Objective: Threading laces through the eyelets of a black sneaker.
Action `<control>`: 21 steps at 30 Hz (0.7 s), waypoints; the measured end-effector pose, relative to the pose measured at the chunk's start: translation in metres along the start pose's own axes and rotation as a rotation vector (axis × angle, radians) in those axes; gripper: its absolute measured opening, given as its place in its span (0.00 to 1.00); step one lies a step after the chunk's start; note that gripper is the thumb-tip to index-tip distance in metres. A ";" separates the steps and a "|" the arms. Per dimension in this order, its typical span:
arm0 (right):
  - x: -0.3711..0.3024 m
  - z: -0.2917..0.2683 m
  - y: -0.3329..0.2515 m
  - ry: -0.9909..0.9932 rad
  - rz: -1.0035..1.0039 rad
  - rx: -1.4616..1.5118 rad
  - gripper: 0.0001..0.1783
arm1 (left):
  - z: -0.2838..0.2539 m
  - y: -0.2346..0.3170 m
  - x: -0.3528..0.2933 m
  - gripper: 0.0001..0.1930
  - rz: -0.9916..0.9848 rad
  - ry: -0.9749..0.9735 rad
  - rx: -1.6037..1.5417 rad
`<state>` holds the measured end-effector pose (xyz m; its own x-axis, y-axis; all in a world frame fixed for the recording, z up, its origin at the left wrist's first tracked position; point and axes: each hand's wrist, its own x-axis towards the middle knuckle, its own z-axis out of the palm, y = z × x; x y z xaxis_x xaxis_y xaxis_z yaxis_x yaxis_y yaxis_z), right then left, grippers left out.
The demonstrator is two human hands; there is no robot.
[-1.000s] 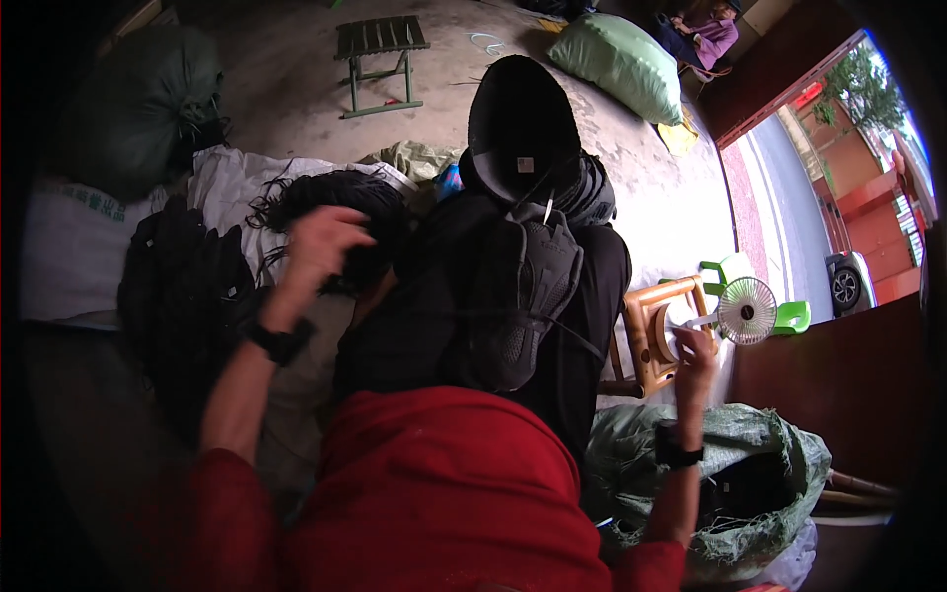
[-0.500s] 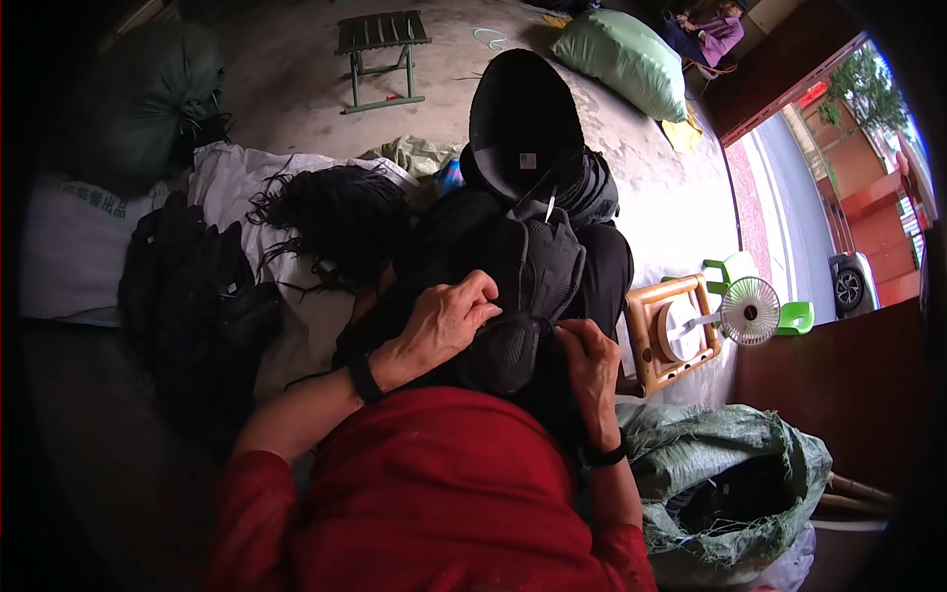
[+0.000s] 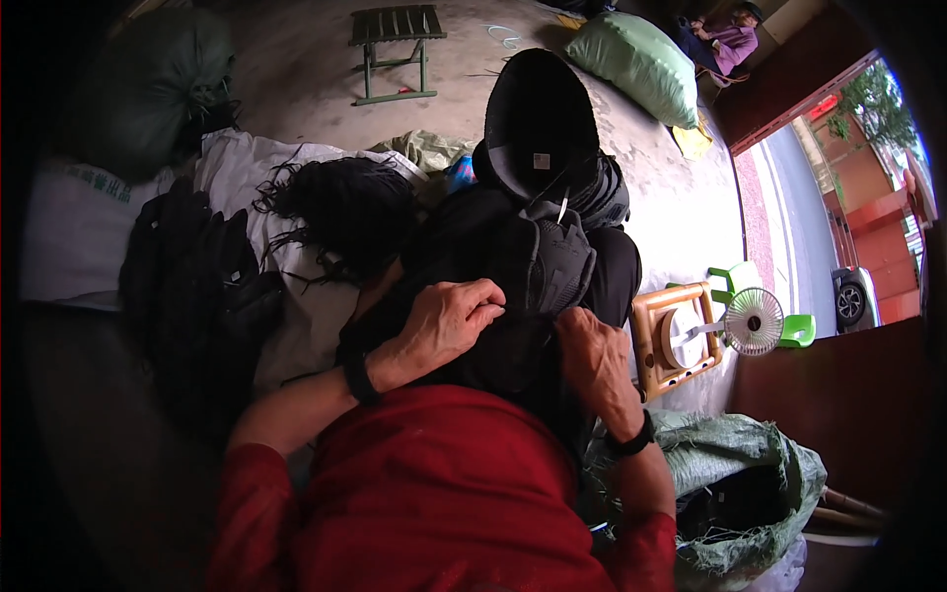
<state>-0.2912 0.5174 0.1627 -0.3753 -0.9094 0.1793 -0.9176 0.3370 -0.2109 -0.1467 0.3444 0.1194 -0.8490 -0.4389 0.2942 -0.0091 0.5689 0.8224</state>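
Note:
A black padded piece with a mesh-like surface (image 3: 560,264) lies across my lap. At its near end, my left hand (image 3: 449,326) is closed, thumb and fingertips pinched together. Across from it, my right hand (image 3: 597,367) is closed too, knuckles up and fingers curled toward the piece. Between the two hands everything is dark, and what the fingertips grip cannot be made out. Beyond the padded piece stands a tall black oval shell (image 3: 541,123) with a small pale label inside. A short white strip (image 3: 563,204) sticks up where they meet.
Left of my lap are a heap of black strands (image 3: 345,212) on white sacking and a stack of black pieces (image 3: 197,276). To the right stand a small fan (image 3: 754,322) by a bamboo stool (image 3: 651,340) and an open green sack (image 3: 789,464). A seated person (image 3: 730,44) is far off.
My right hand has turned knuckles-up and shifted slightly. The near part of the padded piece, visible before, is now covered in black. My left hand has barely moved.

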 end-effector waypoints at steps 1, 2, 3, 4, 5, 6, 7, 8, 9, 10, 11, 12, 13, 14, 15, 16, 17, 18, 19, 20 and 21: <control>0.000 0.000 0.003 -0.001 -0.002 0.000 0.06 | 0.000 0.000 0.002 0.05 -0.037 -0.015 -0.017; 0.001 0.002 0.007 -0.003 0.025 0.209 0.04 | 0.000 0.000 0.003 0.04 -0.074 -0.031 -0.035; 0.002 0.004 0.008 -0.007 0.049 0.419 0.03 | 0.000 0.001 0.003 0.04 -0.077 -0.027 -0.033; -0.002 0.005 0.007 -0.099 0.298 0.625 0.02 | 0.000 0.003 0.004 0.04 -0.086 -0.025 -0.057; -0.006 0.008 0.006 -0.101 0.295 0.626 0.02 | 0.001 0.006 0.006 0.04 -0.096 -0.023 -0.081; -0.012 0.014 0.005 0.005 0.401 0.805 0.02 | 0.002 0.007 0.006 0.04 -0.099 -0.021 -0.079; -0.016 0.019 0.005 0.114 0.507 0.981 0.02 | 0.002 0.008 0.007 0.03 -0.060 -0.011 -0.043; -0.019 0.022 0.007 0.135 0.485 0.925 0.02 | 0.003 0.009 0.008 0.03 -0.021 -0.001 -0.008; -0.019 0.023 0.006 0.134 0.489 0.928 0.02 | 0.003 0.009 0.009 0.03 -0.023 -0.006 -0.007; -0.019 0.023 0.006 0.123 0.479 0.923 0.03 | 0.003 0.008 0.009 0.02 0.024 0.005 0.027; -0.019 0.024 0.005 0.112 0.468 0.917 0.03 | 0.003 0.008 0.010 0.02 0.073 0.016 0.061; -0.017 0.024 0.004 0.112 0.469 0.919 0.03 | 0.003 0.008 0.011 0.02 0.072 0.016 0.062; -0.016 0.023 0.000 0.152 0.491 0.923 0.04 | 0.003 0.009 0.013 0.02 0.095 -0.007 0.085; -0.014 0.023 -0.004 0.192 0.513 0.926 0.05 | 0.003 0.009 0.013 0.03 0.118 -0.030 0.108; -0.013 0.023 -0.006 0.192 0.514 0.928 0.05 | 0.002 0.013 0.014 0.03 0.117 -0.032 0.110; -0.012 0.022 -0.008 0.215 0.490 0.886 0.04 | 0.001 0.018 0.016 0.03 0.130 -0.056 0.197; -0.011 0.023 -0.010 0.238 0.466 0.843 0.03 | 0.001 0.023 0.017 0.04 0.143 -0.080 0.285; -0.011 0.025 -0.011 0.238 0.467 0.845 0.03 | 0.002 0.029 0.018 0.04 0.143 -0.082 0.286; -0.010 0.028 -0.012 0.281 0.317 0.556 0.03 | 0.005 0.036 0.017 0.04 0.186 -0.104 0.468; -0.010 0.029 -0.012 0.317 0.167 0.266 0.03 | 0.009 0.042 0.017 0.04 0.229 -0.124 0.649; -0.009 0.030 -0.014 0.315 0.168 0.269 0.03 | 0.012 0.047 0.016 0.04 0.226 -0.127 0.651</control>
<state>-0.2712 0.5136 0.1353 -0.5762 -0.7147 0.3965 -0.7892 0.3605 -0.4973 -0.1670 0.3725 0.1565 -0.9223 -0.1980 0.3318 -0.1054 0.9551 0.2770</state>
